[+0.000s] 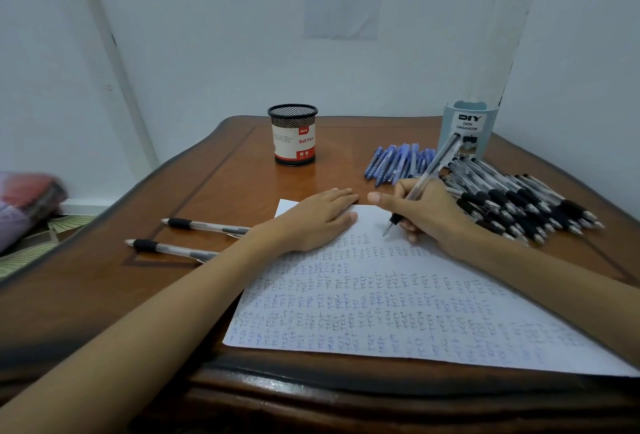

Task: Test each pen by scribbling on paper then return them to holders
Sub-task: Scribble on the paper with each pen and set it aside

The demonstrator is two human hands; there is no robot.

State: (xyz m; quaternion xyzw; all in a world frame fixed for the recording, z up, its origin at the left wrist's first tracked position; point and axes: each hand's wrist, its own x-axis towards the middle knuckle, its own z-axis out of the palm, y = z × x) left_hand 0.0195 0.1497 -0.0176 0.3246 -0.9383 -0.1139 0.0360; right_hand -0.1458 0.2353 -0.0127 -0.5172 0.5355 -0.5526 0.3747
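A white paper sheet (398, 302) covered in rows of small blue scribbles lies on the wooden table (225, 191). My right hand (429, 212) grips a clear pen with a black grip (433, 170), its tip touching the paper's upper part. My left hand (318, 219) lies flat on the sheet's top left corner. Two clear pens with black grips (194, 236) lie left of the paper. A black mesh holder with a red label (293, 135) stands at the back. A light blue desk organizer (467, 128) stands back right.
A row of blue pens (398, 160) lies in front of the organizer. A large pile of clear black-grip pens (519, 201) covers the table's right side. White walls close the back and right. Cloth and a patterned floor (27, 222) show past the left edge.
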